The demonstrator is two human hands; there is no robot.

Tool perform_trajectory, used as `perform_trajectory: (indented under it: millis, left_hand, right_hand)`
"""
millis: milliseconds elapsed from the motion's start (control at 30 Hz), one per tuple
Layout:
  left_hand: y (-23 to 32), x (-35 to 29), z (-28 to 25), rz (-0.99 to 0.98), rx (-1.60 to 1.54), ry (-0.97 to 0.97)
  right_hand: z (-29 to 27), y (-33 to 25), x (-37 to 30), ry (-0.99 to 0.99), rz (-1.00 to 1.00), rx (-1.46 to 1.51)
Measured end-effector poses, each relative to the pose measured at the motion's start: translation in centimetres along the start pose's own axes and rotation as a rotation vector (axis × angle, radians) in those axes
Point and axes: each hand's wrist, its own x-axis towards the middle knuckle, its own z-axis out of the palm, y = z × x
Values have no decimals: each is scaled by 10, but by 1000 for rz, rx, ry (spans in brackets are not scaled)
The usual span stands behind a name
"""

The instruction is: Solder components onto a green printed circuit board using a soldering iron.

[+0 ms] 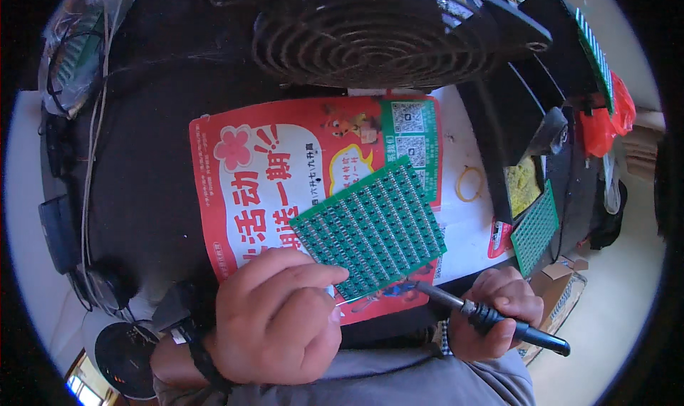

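Observation:
A green circuit board (pixel 370 231) with rows of small parts is tilted above a red and white printed sheet (pixel 235 224). My left hand (pixel 278 320) is closed on its lower left edge, the thumb and fingers pinching there. A thin pale strand, like solder wire, runs from these fingers along the board's near edge. My right hand (pixel 502 299) is wrapped round the black handle of a soldering iron (pixel 484 315). The iron's tip points left, close to the board's lower edge; whether it touches is hard to tell.
A black round-grilled fan (pixel 377 46) stands at the back. On the right are a holder with a yellow sponge (pixel 522 185), a second green board (pixel 536 229) and a cardboard box (pixel 563 292). A yellow ring (pixel 469 184) lies on white paper. Cables (pixel 92 157) run down the left.

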Motion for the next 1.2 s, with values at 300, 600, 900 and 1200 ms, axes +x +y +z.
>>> perform_trajectory:
  millis: [300, 600, 900, 1200]
  left_hand:
    - [4, 5, 0, -1, 16, -6]
    - [11, 9, 18, -28, 73, -1]
    - [9, 1, 9, -30, 79, 77]
    - [21, 0, -7, -290, -231, 106]
  right_hand:
    - [-11, -81, 64, -211, 693, 316]
    - [38, -107, 81, 148, 780, 257]
    - [22, -123, 58, -257, 724, 998]
    - [22, -88, 33, -240, 263, 291]
